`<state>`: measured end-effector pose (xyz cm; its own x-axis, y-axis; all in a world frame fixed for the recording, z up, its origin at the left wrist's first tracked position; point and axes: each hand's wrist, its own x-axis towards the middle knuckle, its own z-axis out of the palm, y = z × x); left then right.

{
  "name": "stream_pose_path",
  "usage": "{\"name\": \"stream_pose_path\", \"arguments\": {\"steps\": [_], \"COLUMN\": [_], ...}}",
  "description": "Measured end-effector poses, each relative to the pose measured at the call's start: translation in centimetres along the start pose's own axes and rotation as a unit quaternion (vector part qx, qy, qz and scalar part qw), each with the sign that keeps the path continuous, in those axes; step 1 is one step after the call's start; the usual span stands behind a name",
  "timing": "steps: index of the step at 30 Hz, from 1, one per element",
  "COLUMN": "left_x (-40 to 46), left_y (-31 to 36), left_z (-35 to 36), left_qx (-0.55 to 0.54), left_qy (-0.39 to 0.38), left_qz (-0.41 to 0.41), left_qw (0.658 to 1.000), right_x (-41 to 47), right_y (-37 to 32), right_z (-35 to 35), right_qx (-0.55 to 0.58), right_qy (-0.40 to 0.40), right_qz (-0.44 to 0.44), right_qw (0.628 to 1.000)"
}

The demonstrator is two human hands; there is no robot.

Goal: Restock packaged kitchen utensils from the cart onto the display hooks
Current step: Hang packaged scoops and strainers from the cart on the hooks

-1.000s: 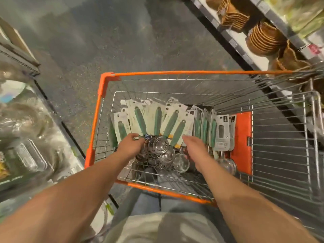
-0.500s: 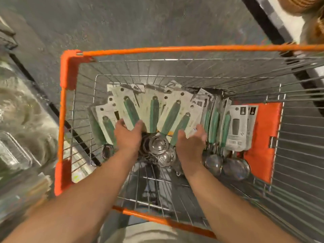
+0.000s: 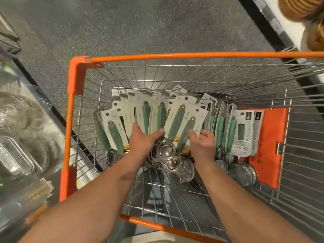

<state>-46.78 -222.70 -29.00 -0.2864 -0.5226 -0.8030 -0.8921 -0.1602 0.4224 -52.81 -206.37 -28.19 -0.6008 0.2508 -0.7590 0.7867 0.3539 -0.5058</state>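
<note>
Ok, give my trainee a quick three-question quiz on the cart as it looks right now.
1. True or false: both hands, left and right, are inside the cart.
2. What colour are the utensil handles? A red, B green, C black.
3. Fill in: the packs at the right show their ____ side, with a barcode.

Key: 1 true; 2 B; 3 back.

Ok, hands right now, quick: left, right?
Left hand: closed on the fanned utensil packs.
Right hand: fingers on the same packs; grip cannot be told.
</note>
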Motion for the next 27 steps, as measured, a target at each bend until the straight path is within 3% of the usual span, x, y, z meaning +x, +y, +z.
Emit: {"name": "stream_pose_path", "arguments": {"steps": [3, 8, 15, 27], "left_x": [0.1, -0.2, -0.6, -1.8], "left_y": [0.0, -0.5, -1.2, -2.1], "left_z": [0.7, 1.1, 0.4, 0.9], "left_qx": [0.025, 0.017, -0.034, -0.144], "left_qy": [-0.007, -0.034, -0.061, -0.118], "left_qz": [0.001, -0.006, -0.019, -0.041], "left_qw": [1.000, 0.999, 0.997, 0.982], "right_x": [0.4, -1.1, -1.2, -1.2], "right_y": [0.1, 0.3, 0.8, 0.8], "right_z": [-1.1, -1.4, 0.5, 1.1], "right_qx": [-0.020, -0.052, -0.026, -0.134], "right_qy": [-0.010, 0.061, -0.056, -0.061], "right_qz": [-0.025, -0.117, 0.006, -0.043], "right_qw": [0.999, 0.990, 0.998, 0.988]}}
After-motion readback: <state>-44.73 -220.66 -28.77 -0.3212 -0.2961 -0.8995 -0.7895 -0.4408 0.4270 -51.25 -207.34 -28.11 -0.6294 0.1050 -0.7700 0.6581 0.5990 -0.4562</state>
